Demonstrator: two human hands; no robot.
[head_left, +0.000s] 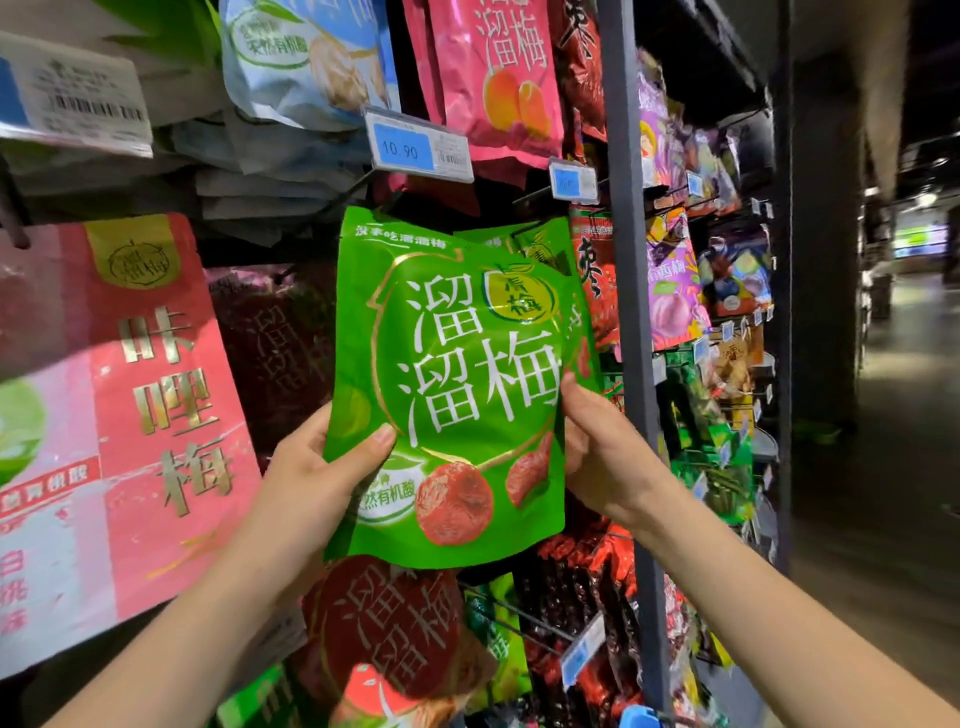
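Both hands grasp the green pouch (452, 374) by its side edges. The left hand (317, 467) has its grip on the lower left edge, thumb (376, 439) flat across the front and fingers hidden behind. The right hand (602, 447) pinches the right edge at mid-height. The pouch is upright, print toward the camera, held out in front of the hanging snacks.

It looks light and soft, and its glossy film could slip or crumple. The side seams are probably the firmest places to hold.

Both forearms reach up and forward from below, wrists turned slightly inward. A second green pouch (540, 244) hangs just behind the top corner, with a price tag (415, 148) above. A dark red pouch (395, 623) hangs below, and a grey post (628, 260) stands just to the right.
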